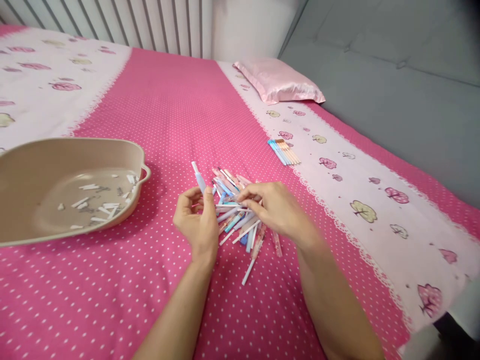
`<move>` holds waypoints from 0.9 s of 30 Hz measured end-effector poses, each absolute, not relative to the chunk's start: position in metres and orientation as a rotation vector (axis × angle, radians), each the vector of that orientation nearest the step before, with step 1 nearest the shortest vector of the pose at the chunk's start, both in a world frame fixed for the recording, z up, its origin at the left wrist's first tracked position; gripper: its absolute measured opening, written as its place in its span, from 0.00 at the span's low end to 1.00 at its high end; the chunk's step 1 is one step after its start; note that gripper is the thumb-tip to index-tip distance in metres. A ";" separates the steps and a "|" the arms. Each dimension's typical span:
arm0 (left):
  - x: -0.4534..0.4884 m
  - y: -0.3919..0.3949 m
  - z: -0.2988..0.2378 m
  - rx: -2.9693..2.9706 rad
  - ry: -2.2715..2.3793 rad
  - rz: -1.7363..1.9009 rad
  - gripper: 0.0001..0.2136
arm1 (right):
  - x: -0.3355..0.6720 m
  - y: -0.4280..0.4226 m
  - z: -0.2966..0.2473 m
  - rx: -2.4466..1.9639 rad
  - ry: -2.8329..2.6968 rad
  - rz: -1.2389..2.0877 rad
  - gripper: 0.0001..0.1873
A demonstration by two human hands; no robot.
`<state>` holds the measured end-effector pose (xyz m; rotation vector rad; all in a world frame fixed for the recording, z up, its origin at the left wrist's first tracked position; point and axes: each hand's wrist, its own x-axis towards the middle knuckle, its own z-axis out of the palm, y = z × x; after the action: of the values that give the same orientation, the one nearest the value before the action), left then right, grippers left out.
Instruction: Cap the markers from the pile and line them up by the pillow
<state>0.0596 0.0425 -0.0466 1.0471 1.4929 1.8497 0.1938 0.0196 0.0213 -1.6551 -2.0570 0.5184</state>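
Observation:
In my left hand [197, 212] is a pale lavender pen part [200, 181] with a white end, held upright between thumb and fingers. My right hand [272, 205] is over a loose pile of pen parts [240, 227], thumb and fingertips pinched together at its upper right side. What they pinch, if anything, I cannot make out. White, blue, teal, lavender and pink-patterned pieces lie crossed in the pile, partly hidden by both hands. One pink-patterned pen with a white end [250, 267] sticks out toward me.
At the left stands a beige basin [144, 172] with small white pieces and springs inside. A row of blue and orange pens [284, 152] lies beyond my right hand. A pink pillow [279, 82] rests by the grey headboard [378, 85]. Pink dotted bedding [161, 110] lies beneath everything.

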 end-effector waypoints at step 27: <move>0.062 0.041 -0.046 1.063 1.467 1.829 0.08 | 0.182 0.021 0.002 -1.705 -2.522 0.606 0.16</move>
<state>0.0621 0.0414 -0.0458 1.0625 1.4671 1.8288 0.1815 0.0208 0.0021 -1.7051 -2.5218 0.6057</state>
